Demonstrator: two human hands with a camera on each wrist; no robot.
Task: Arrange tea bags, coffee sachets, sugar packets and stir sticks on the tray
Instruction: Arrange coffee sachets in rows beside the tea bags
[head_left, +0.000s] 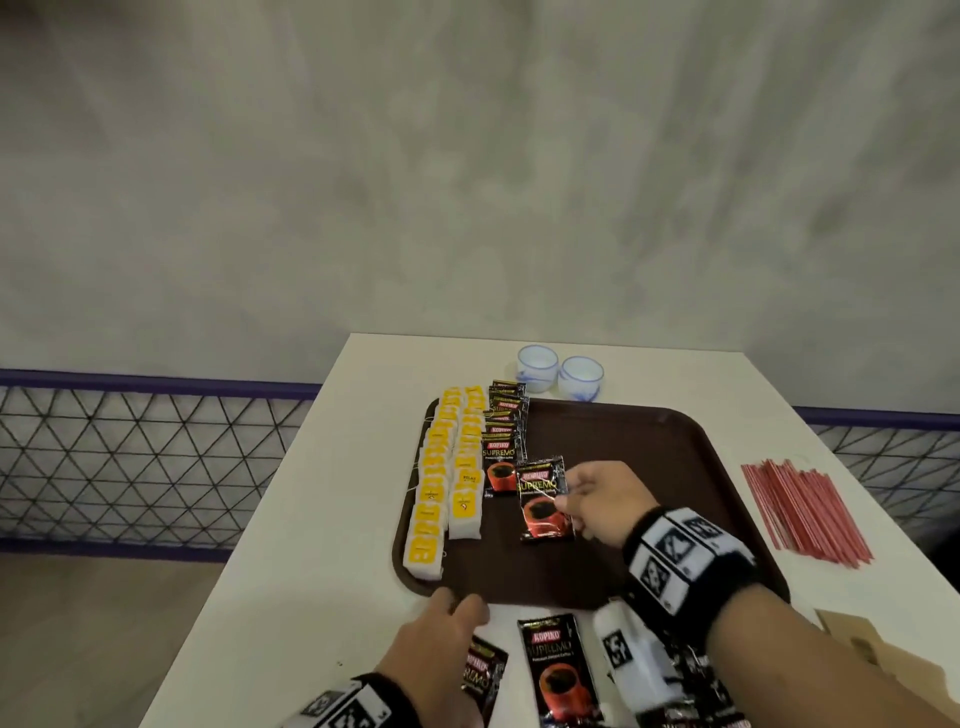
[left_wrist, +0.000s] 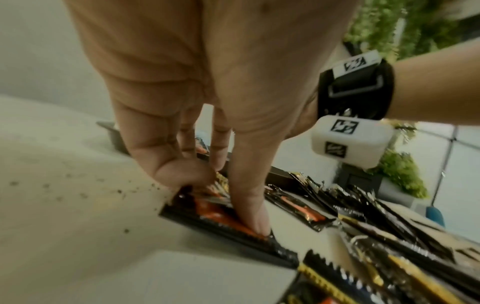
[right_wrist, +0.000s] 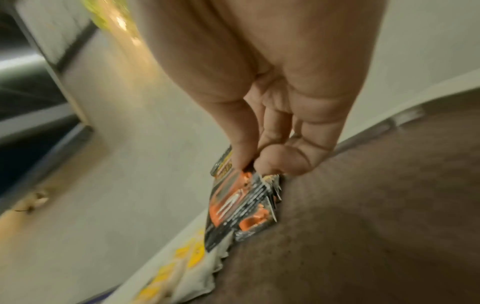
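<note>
A brown tray (head_left: 675, 467) lies on the white table (head_left: 311, 519). Yellow tea bags (head_left: 447, 467) fill two columns at its left side, with a column of black coffee sachets (head_left: 501, 441) beside them. My right hand (head_left: 563, 499) pinches one coffee sachet (head_left: 543, 501) by its edge, just over the tray at the near end of that column; thumb and finger pinch this held sachet (right_wrist: 241, 207). My left hand (head_left: 441, 639) is on the table before the tray, thumb and curled fingers on a loose sachet (left_wrist: 215, 211).
More loose sachets (left_wrist: 363, 222) lie at the table's near edge, one (head_left: 558, 670) between my wrists. Red stir sticks (head_left: 805, 509) lie right of the tray. Two white cups (head_left: 558, 370) stand behind it. A cardboard box (head_left: 872, 649) sits at the near right.
</note>
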